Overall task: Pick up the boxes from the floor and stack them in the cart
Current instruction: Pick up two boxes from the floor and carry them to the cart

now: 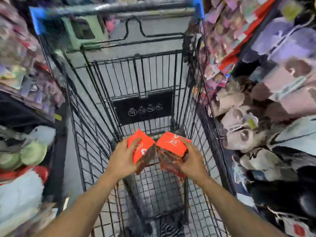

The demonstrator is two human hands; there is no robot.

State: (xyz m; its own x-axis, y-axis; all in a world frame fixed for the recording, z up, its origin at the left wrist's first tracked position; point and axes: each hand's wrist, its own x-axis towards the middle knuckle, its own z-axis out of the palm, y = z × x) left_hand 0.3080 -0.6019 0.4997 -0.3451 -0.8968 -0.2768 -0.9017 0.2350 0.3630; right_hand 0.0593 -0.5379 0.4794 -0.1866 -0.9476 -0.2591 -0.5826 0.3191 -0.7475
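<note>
I look down into a black wire shopping cart (89, 151) with a blue handle. My left hand (122, 156) grips a red box (139, 146) from its left side. My right hand (191, 158) grips a second red box (172, 145) from its right side. Both boxes are tilted, touch along their inner edges, and hang above the cart's wire floor. Their lower faces are dark and blurred. Both forearms reach in from the bottom of the view.
A black sign with round icons (142, 106) hangs on the cart's inner flap. Shelves of plush toys (239, 127) crowd the right side. More soft toys (34, 147) and packets fill the left shelves. The grey aisle floor shows through the wire.
</note>
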